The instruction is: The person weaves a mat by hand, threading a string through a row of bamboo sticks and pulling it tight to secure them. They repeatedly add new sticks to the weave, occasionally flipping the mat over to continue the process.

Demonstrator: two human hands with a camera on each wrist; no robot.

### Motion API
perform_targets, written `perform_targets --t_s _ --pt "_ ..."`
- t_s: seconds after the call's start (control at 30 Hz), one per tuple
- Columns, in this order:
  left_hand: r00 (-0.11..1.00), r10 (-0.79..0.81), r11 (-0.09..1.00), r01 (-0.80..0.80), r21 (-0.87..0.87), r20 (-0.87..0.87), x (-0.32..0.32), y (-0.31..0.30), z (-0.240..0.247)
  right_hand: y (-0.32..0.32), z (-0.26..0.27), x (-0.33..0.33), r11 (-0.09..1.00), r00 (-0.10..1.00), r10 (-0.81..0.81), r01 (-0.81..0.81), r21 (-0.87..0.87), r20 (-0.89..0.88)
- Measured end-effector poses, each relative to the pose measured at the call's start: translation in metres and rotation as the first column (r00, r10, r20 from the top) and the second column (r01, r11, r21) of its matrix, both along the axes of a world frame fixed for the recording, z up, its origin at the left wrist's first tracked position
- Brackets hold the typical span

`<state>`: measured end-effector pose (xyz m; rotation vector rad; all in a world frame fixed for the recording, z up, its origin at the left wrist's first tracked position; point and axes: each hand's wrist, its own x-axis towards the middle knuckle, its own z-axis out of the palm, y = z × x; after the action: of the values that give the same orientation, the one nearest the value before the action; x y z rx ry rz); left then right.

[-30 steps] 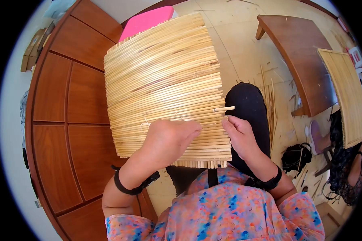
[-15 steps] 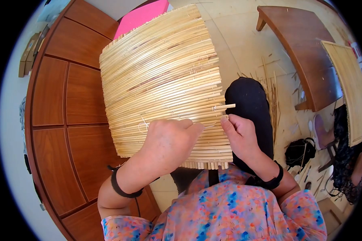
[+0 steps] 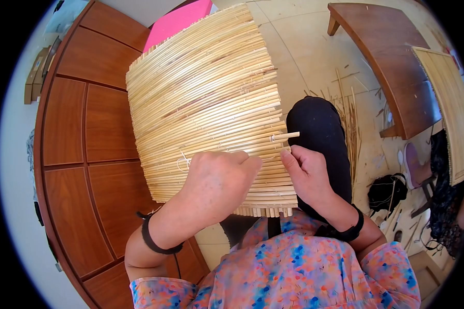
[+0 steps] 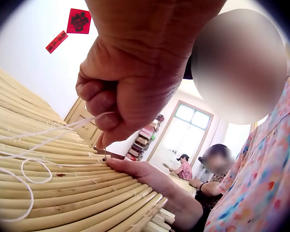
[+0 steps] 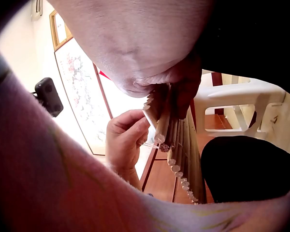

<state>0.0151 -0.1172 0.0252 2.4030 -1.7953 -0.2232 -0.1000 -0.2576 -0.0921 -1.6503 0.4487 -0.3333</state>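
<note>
The left hand (image 3: 216, 180), its fingers curled in, grips white thread (image 4: 72, 124) over the mat of slender sticks (image 3: 206, 92), which fills the upper middle of the head view. The right hand (image 3: 309, 172) pinches the mat's right edge, thumb on top. Brown boxes (image 3: 36, 77) stand at upper left; their contents cannot be told.
</note>
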Motion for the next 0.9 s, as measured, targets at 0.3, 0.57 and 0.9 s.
perform_targets --t_s 0.3,0.57,0.9 --pt "1.000 0.011 1.000 -0.011 0.029 -0.007 -0.0014 0.0004 0.0028 -0.0001 -0.0020 -0.0001 1.000 1.000 0.000 0.000 -0.006 0.008" --pt "1.000 0.008 0.999 -0.008 0.046 -0.001 -0.0010 0.0003 0.0029 -0.0004 -0.0004 -0.0001 1.000 1.000 -0.004 0.004 -0.022 0.011" --pt "1.000 0.003 0.998 -0.003 0.057 0.008 -0.0005 0.0005 0.0024 0.0006 -0.0024 0.0002 1.000 1.000 -0.016 0.016 -0.006 0.016"
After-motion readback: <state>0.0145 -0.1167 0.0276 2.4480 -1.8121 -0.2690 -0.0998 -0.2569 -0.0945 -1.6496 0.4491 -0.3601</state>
